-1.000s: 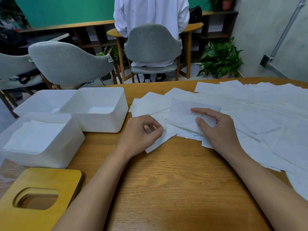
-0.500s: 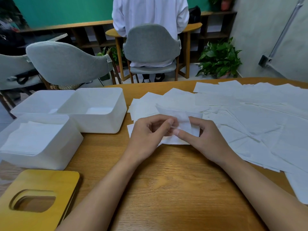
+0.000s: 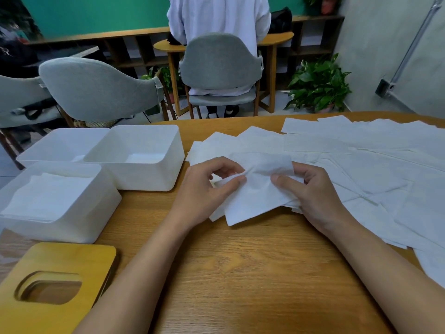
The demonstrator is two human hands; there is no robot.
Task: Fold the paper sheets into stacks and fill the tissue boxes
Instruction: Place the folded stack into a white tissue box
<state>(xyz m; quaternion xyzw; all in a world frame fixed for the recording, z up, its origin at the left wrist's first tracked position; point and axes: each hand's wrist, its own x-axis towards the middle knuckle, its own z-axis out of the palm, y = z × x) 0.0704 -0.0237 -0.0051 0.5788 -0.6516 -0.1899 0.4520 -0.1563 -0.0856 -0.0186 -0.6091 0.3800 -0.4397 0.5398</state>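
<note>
A white paper sheet (image 3: 255, 196) is lifted off the wooden table (image 3: 240, 273) between both hands. My left hand (image 3: 207, 189) pinches its left edge with thumb and fingertips. My right hand (image 3: 310, 191) grips its right side, thumb on top. Many loose white sheets (image 3: 373, 165) lie spread over the right half of the table. On the left stand three white tissue boxes: the near one (image 3: 79, 227) holds a stack of folded sheets (image 3: 45, 196), the middle one (image 3: 144, 174) and the far one (image 3: 48, 150) show bare bottoms.
A wooden lid with an oval slot (image 3: 55, 285) lies at the near left corner. Grey chairs (image 3: 96, 90) stand beyond the table's far edge. A person in a white coat (image 3: 216, 18) sits at another table behind, with a potted plant (image 3: 317, 85) to the right.
Both hands came together on one sheet and lifted it off the pile toward me; a second ago my right hand lay flat on it and my left rested beside it.
</note>
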